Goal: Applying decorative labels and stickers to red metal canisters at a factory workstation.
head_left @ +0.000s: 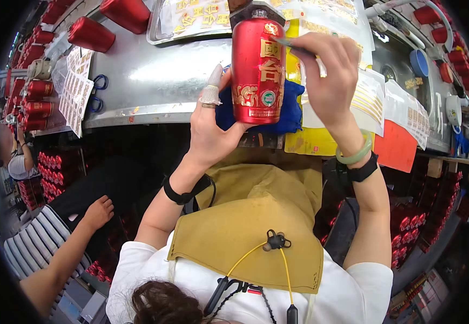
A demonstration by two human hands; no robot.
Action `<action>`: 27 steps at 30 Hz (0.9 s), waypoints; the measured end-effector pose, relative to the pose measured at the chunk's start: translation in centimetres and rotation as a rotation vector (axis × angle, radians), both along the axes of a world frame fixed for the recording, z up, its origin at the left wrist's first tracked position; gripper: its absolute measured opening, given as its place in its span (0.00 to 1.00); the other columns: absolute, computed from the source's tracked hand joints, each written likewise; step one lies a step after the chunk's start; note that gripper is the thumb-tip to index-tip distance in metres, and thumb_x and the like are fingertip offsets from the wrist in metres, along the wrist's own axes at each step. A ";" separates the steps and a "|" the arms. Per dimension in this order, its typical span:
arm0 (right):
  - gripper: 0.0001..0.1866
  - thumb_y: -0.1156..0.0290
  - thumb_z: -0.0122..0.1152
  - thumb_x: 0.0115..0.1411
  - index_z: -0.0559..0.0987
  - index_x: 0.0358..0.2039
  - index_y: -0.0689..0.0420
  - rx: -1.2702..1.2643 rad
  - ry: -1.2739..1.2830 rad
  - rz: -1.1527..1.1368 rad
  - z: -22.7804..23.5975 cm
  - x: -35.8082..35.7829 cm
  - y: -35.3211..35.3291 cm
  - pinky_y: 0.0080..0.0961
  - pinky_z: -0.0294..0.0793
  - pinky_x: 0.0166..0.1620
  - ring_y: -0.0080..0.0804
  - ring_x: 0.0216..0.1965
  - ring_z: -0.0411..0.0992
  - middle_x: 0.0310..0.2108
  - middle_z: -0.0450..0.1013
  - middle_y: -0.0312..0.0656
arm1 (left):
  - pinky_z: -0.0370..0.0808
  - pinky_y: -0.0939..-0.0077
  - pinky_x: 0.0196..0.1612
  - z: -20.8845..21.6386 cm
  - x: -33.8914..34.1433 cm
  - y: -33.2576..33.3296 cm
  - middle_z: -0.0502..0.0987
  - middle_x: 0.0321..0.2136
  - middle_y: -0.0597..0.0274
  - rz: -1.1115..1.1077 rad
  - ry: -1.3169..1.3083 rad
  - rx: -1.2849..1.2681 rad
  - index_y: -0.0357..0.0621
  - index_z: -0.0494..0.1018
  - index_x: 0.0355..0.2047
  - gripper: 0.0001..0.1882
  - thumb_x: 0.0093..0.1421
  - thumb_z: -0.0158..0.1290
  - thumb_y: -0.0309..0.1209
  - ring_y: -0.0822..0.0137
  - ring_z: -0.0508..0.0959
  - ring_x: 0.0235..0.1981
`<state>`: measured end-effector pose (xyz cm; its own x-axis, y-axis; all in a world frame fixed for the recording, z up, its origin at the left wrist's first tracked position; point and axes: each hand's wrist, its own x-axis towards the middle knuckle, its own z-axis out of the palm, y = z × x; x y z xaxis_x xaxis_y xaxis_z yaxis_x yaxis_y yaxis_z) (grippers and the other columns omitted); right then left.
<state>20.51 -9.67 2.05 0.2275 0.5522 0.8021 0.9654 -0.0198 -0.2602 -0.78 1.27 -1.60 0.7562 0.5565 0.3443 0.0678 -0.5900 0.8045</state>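
My left hand (213,137) is closed around the lower left side of a glossy red bottle (243,70), and white finger covers sit on that hand. The bottle tilts back on a dark blue cloth (294,110), its neck pointing away from me. Raised gold characters and a gold patterned band cover its front. In my right hand (329,70) is a pinched pair of tweezers (295,46), its tip at the bottle's upper right, beside the gold lettering. My fingers partly hide the tool.
A metal tray (156,29) of gold pieces lies behind. Two red bottles (91,35) (126,13) stand back left, near sticker sheets (76,97) and blue-handled scissors (98,92). Right are gold-piece sheets (366,102) and a red sheet (396,143). At left, a co-worker's hand (100,212) rests on dark cloth.
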 end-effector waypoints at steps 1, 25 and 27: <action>0.14 0.74 0.65 0.51 0.84 0.39 0.46 -0.004 -0.110 0.009 0.3 -0.6 -0.7 0.31 0.72 0.45 0.28 0.34 0.73 0.35 0.79 0.31 | 0.73 0.61 0.61 -0.1 0.0 0.1 0.75 0.59 0.42 -0.031 -0.007 -0.015 0.33 0.56 0.71 0.52 0.47 0.70 0.23 0.49 0.76 0.60; 0.12 0.72 0.60 0.70 0.77 0.52 0.62 0.228 0.858 -0.134 -0.2 -3.3 -5.1 0.15 0.69 0.46 0.17 0.41 0.70 0.42 0.75 0.34 | 0.64 0.49 0.64 1.1 0.8 -1.2 0.59 0.70 0.44 0.085 0.117 0.577 0.68 0.78 0.60 0.37 0.45 0.72 0.46 0.42 0.58 0.66; 0.12 0.72 0.60 0.71 0.77 0.52 0.62 0.220 0.868 -0.128 -0.3 -3.5 -5.0 0.15 0.69 0.47 0.18 0.42 0.70 0.42 0.75 0.35 | 0.64 0.48 0.64 0.3 0.9 -1.0 0.60 0.69 0.45 0.104 0.033 0.666 0.69 0.78 0.59 0.36 0.46 0.72 0.44 0.43 0.59 0.66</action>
<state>17.06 -14.71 1.80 0.8510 0.3354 0.4041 0.4214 0.0232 -0.9066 0.07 0.27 -1.32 0.7263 0.3038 0.6166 0.1696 -0.9485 0.2676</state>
